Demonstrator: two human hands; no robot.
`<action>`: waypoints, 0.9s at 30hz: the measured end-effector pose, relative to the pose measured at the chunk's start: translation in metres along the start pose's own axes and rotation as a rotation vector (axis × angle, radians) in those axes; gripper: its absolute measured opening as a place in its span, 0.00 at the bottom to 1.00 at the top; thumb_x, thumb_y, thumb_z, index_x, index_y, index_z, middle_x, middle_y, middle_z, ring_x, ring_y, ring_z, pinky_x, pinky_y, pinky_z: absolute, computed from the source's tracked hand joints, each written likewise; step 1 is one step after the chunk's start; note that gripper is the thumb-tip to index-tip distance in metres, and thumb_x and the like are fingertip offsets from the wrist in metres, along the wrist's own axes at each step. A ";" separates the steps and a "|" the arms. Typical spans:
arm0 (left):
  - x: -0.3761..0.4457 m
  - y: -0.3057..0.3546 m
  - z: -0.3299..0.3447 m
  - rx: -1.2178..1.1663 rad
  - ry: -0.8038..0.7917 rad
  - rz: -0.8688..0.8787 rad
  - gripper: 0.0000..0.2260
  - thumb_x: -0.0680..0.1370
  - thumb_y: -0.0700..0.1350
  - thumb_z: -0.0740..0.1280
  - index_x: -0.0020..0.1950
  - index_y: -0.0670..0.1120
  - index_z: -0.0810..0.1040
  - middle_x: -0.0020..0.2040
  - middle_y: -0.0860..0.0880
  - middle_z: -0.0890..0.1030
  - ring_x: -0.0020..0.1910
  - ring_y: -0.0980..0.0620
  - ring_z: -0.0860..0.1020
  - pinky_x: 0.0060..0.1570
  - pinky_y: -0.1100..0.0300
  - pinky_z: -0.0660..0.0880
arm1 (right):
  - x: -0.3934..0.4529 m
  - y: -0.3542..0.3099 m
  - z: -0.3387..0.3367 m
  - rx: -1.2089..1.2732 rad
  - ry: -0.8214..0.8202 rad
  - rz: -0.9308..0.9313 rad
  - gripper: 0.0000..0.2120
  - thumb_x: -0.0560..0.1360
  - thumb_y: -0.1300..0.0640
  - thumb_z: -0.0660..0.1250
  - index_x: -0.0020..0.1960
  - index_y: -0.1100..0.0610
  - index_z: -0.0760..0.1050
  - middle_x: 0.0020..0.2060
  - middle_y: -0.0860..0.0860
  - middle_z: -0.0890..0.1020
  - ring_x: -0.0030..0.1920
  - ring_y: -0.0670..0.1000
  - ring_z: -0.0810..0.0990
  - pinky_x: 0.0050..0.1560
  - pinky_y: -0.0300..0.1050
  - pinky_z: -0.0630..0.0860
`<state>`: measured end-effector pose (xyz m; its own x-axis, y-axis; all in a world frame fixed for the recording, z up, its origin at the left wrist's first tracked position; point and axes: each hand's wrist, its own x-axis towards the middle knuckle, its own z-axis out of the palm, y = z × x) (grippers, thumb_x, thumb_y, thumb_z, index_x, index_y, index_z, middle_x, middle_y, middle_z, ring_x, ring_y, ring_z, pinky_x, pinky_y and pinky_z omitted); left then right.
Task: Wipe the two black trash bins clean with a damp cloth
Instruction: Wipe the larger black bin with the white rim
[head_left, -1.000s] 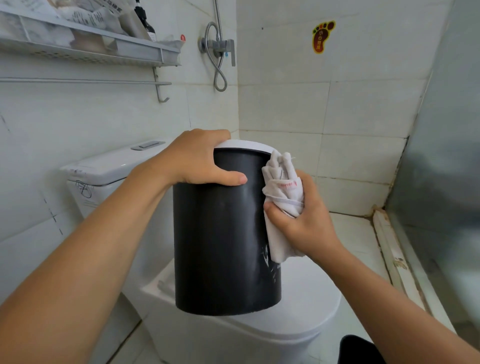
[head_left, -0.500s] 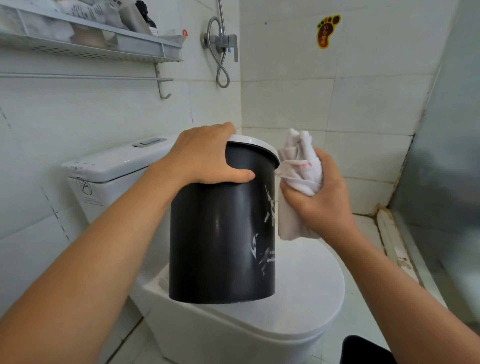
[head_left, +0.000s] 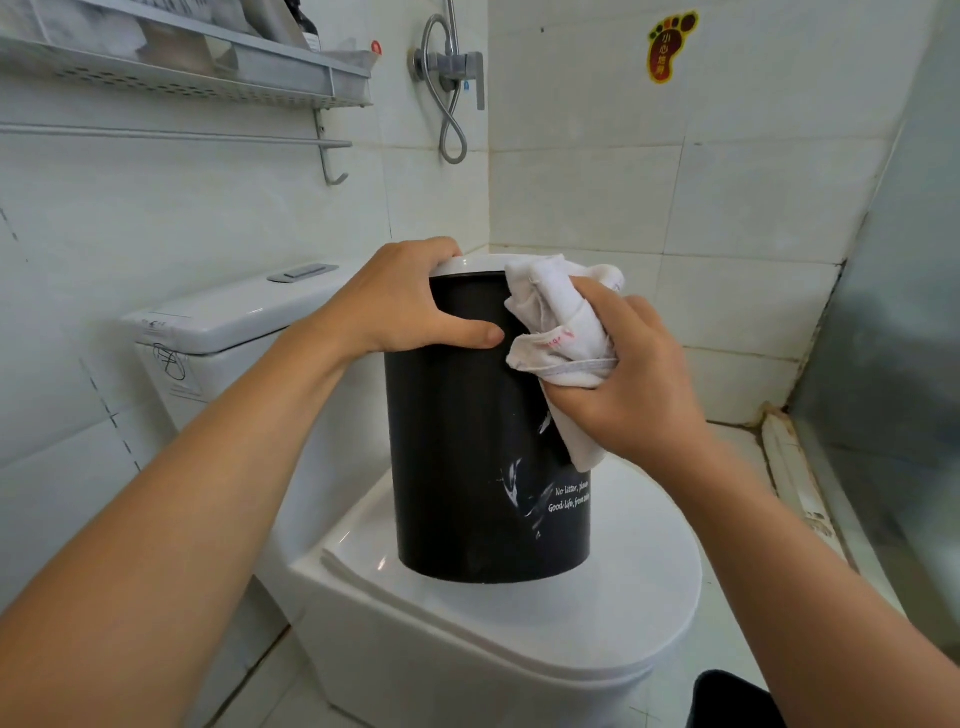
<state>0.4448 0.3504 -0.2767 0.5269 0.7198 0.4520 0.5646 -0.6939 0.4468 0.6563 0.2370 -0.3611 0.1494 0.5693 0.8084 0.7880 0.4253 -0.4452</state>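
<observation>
- Since half a second ago, the right hand (head_left: 639, 384) has carried the bunched white cloth (head_left: 558, 332) from beside the bin's right flank up and inward onto its upper front, and the bin now stands straighter on the toilet lid.
- Standing upright on the closed white toilet lid (head_left: 519, 613) is the tall round black plastic trash bin (head_left: 467, 467), its base flat on the lid toward the cistern end.
- Its wall is matte black and smooth, with faint dusty smears low down.
- White brush-like markings and small white script reading "No litter, please" and "Good life, from now" sit on the lower right of the wall.
- A white rim caps the top edge of the bin.
- The left hand (head_left: 400, 306) grasps the bin's top, fingers hooked over the white rim and thumb laid across the black wall just below it.
- The right hand is clenched round the cloth, pressing the wad against the bin's upper right wall near the rim; a loose tail of cloth hangs down along the side.
- The cloth is white with a stitched hem and faint pink lettering.
- Behind the bin, the white ceramic cistern (head_left: 218, 332) stands against the tiled wall.
- A grey wire shelf (head_left: 182, 78) hangs above it, and a chrome shower valve (head_left: 457, 67) is fixed near the corner.
</observation>
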 end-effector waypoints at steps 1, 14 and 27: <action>0.001 0.000 0.000 -0.002 0.001 -0.001 0.22 0.65 0.57 0.84 0.41 0.52 0.72 0.36 0.55 0.75 0.34 0.57 0.73 0.34 0.60 0.66 | 0.001 0.000 0.000 -0.018 0.003 -0.009 0.30 0.70 0.52 0.79 0.70 0.45 0.76 0.48 0.49 0.77 0.49 0.49 0.77 0.46 0.54 0.79; -0.001 0.004 -0.002 0.108 -0.053 0.023 0.27 0.67 0.63 0.81 0.48 0.48 0.71 0.44 0.50 0.78 0.43 0.49 0.77 0.39 0.53 0.70 | 0.004 -0.002 -0.004 -0.157 -0.095 -0.048 0.33 0.69 0.40 0.71 0.73 0.43 0.72 0.53 0.49 0.77 0.53 0.52 0.77 0.47 0.56 0.80; -0.002 0.005 -0.003 0.306 -0.029 0.030 0.30 0.65 0.71 0.78 0.47 0.52 0.68 0.41 0.54 0.78 0.41 0.52 0.77 0.38 0.53 0.68 | 0.003 -0.001 0.016 -0.294 -0.064 0.005 0.29 0.77 0.31 0.58 0.74 0.42 0.68 0.53 0.51 0.74 0.46 0.55 0.78 0.40 0.45 0.70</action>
<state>0.4451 0.3450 -0.2734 0.5621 0.7021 0.4371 0.7111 -0.6801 0.1780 0.6466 0.2497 -0.3643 0.1234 0.6183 0.7762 0.9277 0.2058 -0.3115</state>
